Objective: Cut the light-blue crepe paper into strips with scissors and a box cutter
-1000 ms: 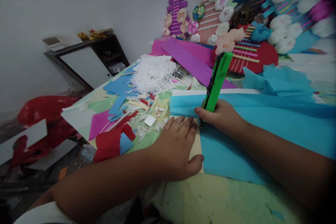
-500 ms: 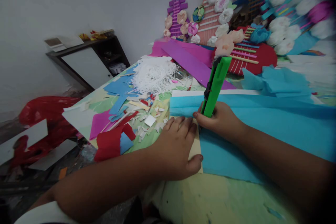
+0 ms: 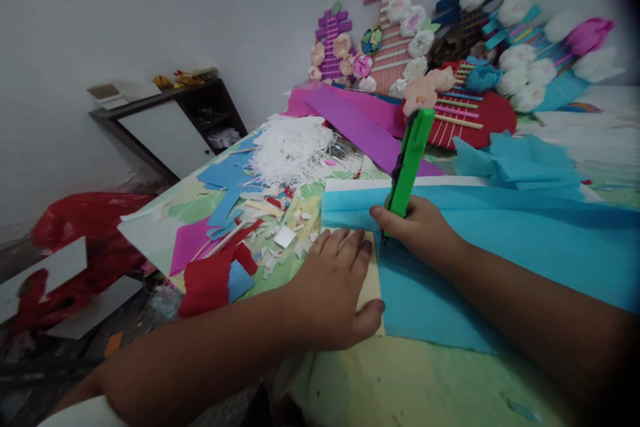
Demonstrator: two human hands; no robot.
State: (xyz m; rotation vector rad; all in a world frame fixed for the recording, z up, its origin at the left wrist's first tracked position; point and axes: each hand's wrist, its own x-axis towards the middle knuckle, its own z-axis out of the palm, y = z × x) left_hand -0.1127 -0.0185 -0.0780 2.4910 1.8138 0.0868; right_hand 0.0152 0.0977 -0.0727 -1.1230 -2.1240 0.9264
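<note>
My right hand [image 3: 423, 223] is closed around a green utility knife [image 3: 411, 160], held upright with its lower end down on blue crepe paper [image 3: 450, 280]. The knife's lower end stands by the right edge of a cream card [image 3: 371, 283]. My left hand [image 3: 335, 287] lies flat on that card, fingers together and thumb stretched to the right. Under the hand most of the card is hidden. Behind the knife, a white sheet [image 3: 355, 184] shows along the far edge of the blue paper.
White shredded paper [image 3: 293, 150] is heaped on the table, with paper scraps [image 3: 285, 236] and a red paper piece [image 3: 207, 283] nearer. Guitar-shaped decorations with paper flowers [image 3: 393, 47] lean at the back wall. Crumpled blue paper [image 3: 530, 160] lies right. A dark cabinet [image 3: 165, 127] stands left.
The camera view has shifted slightly, so the background sits lower. My right hand and the knife have moved slightly toward me along the card's edge. My left hand stays on the card.
</note>
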